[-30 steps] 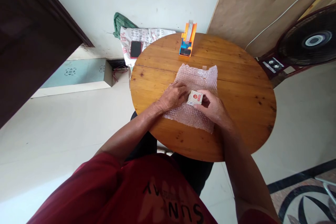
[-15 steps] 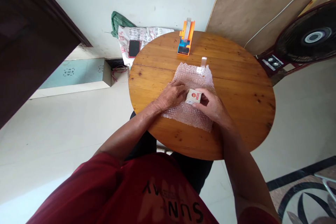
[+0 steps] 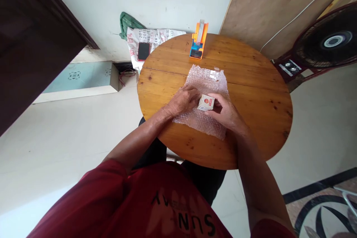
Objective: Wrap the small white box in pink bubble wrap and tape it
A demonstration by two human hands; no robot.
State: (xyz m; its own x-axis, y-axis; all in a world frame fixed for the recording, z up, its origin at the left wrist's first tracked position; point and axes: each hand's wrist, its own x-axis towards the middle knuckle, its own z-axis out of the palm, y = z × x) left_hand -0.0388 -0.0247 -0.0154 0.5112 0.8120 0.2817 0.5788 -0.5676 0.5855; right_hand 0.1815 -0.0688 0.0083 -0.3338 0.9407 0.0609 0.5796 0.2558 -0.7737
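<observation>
A small white box [image 3: 206, 102] with a red print on its top sits on a sheet of bubble wrap [image 3: 206, 126]. My right hand [image 3: 227, 113] grips the box from the right, thumb on the near side and fingers on the far side. To the left of the box, my left hand [image 3: 182, 100] rests on the wrap with its fingers curled in and the tips hidden. At the wrap's far edge is a piece of clear tape [image 3: 214, 74], partly shiny.
The round wooden table [image 3: 259, 119] carries an orange and blue tape dispenser [image 3: 199, 41] at its far side. Left of the table, a phone [image 3: 143, 51] lies on a printed white bag [image 3: 134, 39]. A large fan [image 3: 331, 41] stands at right.
The clear tape's free end stuck up past the far edge of the wrap earlier and now appears much lower. Both hands and the box have hardly moved.
</observation>
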